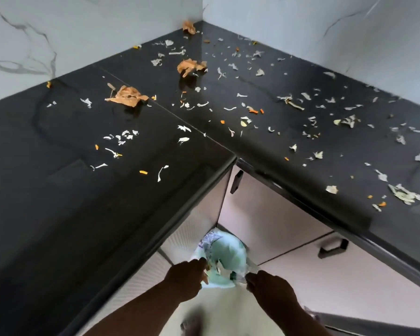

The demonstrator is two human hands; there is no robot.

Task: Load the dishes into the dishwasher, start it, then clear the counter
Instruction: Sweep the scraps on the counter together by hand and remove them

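A black L-shaped counter (58, 190) fills the view, strewn with several pale peel scraps (121, 138), orange bits (255, 110) and brown crumpled scraps (129, 95); another brown scrap (190, 66) lies near the corner. Below the counter's inner corner I hold a thin pale-green plastic bag (224, 258) open. My left hand (186, 278) grips the bag's left rim. My right hand (269, 287) pinches its right rim. A few scraps lie inside the bag.
White marble-patterned walls (325, 32) back both counter runs. Pale cabinet doors with black handles (332, 247) stand under the counter; a second handle (236, 181) sits by the corner. More pale scraps (405, 194) lie at the right edge.
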